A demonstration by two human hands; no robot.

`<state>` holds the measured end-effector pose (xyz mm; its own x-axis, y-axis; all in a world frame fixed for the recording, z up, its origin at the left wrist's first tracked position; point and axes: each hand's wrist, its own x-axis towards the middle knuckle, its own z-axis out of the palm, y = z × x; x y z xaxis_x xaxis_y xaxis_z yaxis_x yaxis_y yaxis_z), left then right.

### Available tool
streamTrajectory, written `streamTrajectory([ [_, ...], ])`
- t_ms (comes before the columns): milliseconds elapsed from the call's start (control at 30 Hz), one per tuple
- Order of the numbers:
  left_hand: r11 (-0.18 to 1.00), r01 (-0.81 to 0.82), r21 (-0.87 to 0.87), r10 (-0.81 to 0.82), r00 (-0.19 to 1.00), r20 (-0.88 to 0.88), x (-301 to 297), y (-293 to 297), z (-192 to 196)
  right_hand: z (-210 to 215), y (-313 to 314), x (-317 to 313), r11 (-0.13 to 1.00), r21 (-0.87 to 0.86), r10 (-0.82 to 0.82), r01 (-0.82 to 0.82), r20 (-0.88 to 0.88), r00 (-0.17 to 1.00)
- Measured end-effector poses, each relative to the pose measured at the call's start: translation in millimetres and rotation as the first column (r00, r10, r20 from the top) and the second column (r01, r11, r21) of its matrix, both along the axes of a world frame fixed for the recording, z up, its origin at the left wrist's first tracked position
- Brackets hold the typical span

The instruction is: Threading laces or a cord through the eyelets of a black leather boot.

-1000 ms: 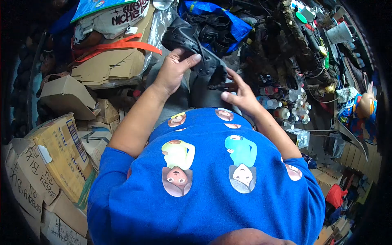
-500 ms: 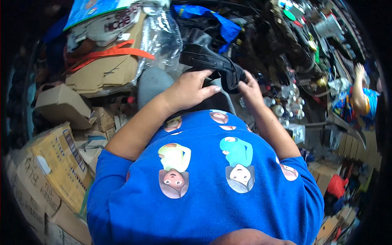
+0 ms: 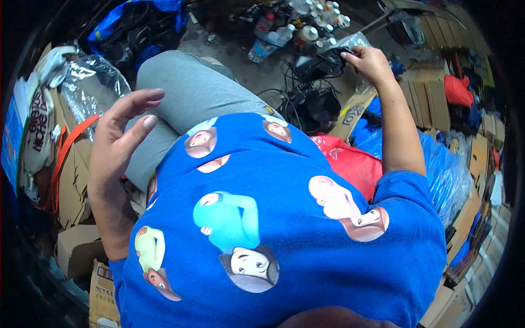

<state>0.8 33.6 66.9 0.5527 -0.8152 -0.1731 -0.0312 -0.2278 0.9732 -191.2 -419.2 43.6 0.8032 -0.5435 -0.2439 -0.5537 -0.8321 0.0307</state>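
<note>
My left hand is raised beside my left leg, its fingers curved and apart with nothing between them. Out to the right, my right hand pinches the edge of a black leather-like item; its exact kind is hard to make out. That item is over a heap of black things with thin black cables on the floor. Whether it touches the heap, I cannot tell.
Several plastic bottles stand on the floor ahead. A red bag and blue plastic bags lie on the right, near cardboard boxes. To the left are clear plastic wrap, an orange strap and flattened cardboard.
My view and body have turned right. Both hands were at the black item in front of me; the left has let go, and the right has carried it out to the right.
</note>
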Motion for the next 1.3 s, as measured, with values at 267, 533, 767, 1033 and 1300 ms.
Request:
streamTrajectory([
  [267,0.992,-0.013,0.124,0.016,1.0,-0.027,1.0,7.3,0.0,-15.8,-8.9,-58.1,0.987,-0.012,-0.153,0.163,-0.413,0.898],
  [533,0.984,0.036,0.176,-0.051,0.996,0.079,-24.0,-27.7,21.8,-89.1,27.2,-72.6,0.984,-0.1,-0.178,0.148,-0.498,0.849],
  [767,0.978,-0.045,0.204,0.02,0.992,0.126,-6.8,-15.1,31.9,-178.9,57.0,-82.8,0.991,-0.074,-0.132,0.109,-0.507,0.852],
  [1033,0.982,-0.157,0.104,0.138,0.976,0.17,-18.0,-7.5,39.0,-156.0,14.2,-117.0,0.962,-0.117,-0.265,0.246,-0.6,0.755],
  [1300,0.919,-0.39,0.056,0.376,0.91,0.172,-10.3,45.5,25.0,-146.6,15.4,-101.9,0.96,-0.115,-0.275,0.255,-0.547,0.79],
])
